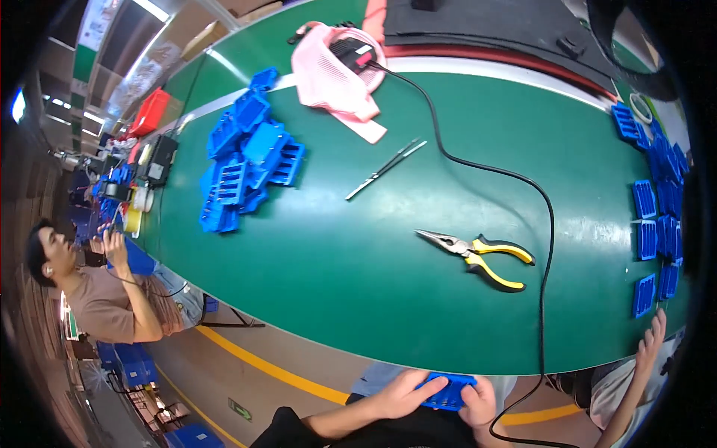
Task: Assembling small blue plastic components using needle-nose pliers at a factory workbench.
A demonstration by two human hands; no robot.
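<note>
Close to my body, just off the table's front edge, I hold a blue slotted plastic case [447, 397] between both hands. My left hand [407, 396] grips its left end with the thumb on top. At the right end, my right hand [479, 403] is closed around it, thumb along the upper side. The fingers beneath the case are hidden. Beyond my hands, long-nose pliers [478, 257] with yellow and black handles lie with their jaws apart. Metal tweezers [386, 169] rest farther back. A black cable [551, 224] crosses the table and drops past my right hand.
The green table [314, 291] carries a pile of blue cases [246, 157] at left and more blue cases [646, 224] along the right. A pink mesh cloth [325, 71] lies at the back. One person [112, 299] sits left; another person's hand [653, 336] is at right.
</note>
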